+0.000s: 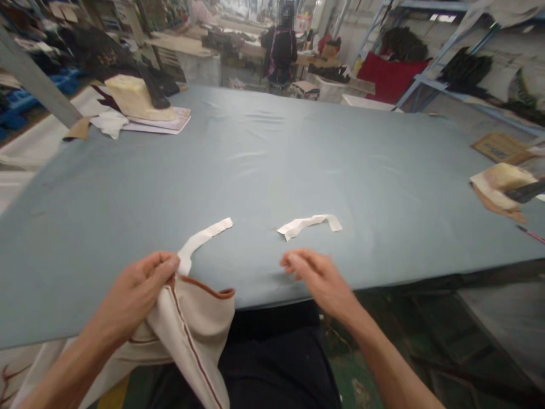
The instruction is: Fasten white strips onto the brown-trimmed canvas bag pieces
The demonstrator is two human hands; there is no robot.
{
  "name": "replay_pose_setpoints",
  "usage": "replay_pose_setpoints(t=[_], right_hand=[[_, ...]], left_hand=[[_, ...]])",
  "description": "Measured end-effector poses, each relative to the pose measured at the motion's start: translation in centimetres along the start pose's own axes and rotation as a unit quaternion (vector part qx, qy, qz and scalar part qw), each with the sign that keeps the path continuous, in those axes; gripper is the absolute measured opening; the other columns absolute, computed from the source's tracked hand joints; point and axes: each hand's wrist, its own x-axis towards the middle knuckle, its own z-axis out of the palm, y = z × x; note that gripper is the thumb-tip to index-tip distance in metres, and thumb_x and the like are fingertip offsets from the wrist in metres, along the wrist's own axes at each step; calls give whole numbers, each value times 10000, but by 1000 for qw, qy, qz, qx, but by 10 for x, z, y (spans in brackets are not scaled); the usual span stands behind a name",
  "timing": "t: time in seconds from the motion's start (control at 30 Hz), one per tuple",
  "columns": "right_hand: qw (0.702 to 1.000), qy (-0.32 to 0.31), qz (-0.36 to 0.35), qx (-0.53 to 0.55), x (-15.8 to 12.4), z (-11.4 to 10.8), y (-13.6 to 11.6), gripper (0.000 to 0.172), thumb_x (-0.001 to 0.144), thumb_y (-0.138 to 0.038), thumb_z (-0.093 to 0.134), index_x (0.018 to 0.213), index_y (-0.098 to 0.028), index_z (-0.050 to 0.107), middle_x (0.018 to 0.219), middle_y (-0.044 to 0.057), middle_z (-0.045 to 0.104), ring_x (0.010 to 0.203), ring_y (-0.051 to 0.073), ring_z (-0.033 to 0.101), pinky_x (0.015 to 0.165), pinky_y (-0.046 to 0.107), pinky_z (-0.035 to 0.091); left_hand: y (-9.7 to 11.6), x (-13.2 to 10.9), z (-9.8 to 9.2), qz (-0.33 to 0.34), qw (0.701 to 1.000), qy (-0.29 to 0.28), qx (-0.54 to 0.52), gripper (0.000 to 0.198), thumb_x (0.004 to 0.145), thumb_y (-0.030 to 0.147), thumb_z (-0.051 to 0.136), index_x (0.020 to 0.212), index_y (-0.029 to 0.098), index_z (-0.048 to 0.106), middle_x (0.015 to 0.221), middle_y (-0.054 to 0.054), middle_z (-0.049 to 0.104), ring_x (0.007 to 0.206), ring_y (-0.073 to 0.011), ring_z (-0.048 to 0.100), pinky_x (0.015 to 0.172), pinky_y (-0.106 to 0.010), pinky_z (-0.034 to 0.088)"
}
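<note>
Pinched between the thumb and fingers of my left hand (142, 284) is the edge of a cream fabric piece (204, 318) with brown piping. The fabric hangs down over the table's front edge toward my lap. A white strip (204, 236) lies on the table just beyond that hand; its near end reaches the fingers, and I cannot tell whether it is attached to the fabric. My right hand (313, 275) hovers near the front edge, its fingers curled together; whether anything small is in them is hidden. Just beyond it lies a second, crumpled white strip (310, 224).
A blue-grey cover (272, 153) spreads over the wide table. At the back left, a yellowish block (136, 96) rests on papers (179, 122). Another such block (506, 182) sits at the right edge near cardboard (500, 147). A person (281, 45) is farther back, among shelves.
</note>
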Motion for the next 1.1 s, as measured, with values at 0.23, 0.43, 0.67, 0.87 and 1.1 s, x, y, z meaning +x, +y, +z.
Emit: replay_pose_setpoints(t=[0.23,0.43,0.67,0.87,1.1], right_hand=[[868,-252,204,377,27,128,-31,556,1071,-702,631,983,-178,792,982,116,846,837,207,767,736,298,588],[882,-141,227,389,38,159,-44,285,1114,-308,591,917,-167,740,856,62,797,758,162,736,713,272,612],[924,12,105,368,41,152,-63,254,1061,-467,673,1015,-217,673,719,-31,669,577,117,539,574,241,490],[966,-59,-100,231,-13,105,-79,564,988,-728,691,1093,-176,737,584,-88,511,494,93,379,519,257,320],[972,-172,-57,148,-74,67,-81,513,1016,-705,635,933,-199,663,563,-98,443,487,90,345,488,247,260]], left_hand=[[9,-54,32,5,990,-51,-134,609,866,838,617,783,235,617,578,56,512,516,-143,411,514,-252,341],[-9,-83,32,25,982,-97,-158,644,963,842,577,871,211,665,657,32,571,587,-162,487,566,-252,391],[-23,-111,54,53,984,-86,-147,508,1034,696,566,859,233,682,673,23,613,637,-198,540,626,-289,413],[-19,-125,66,63,982,-64,-164,498,1036,690,552,939,242,746,720,1,682,675,-229,607,656,-312,477],[9,-115,32,34,967,-115,-224,599,911,798,675,1052,227,791,686,1,658,580,-184,551,530,-252,411]])
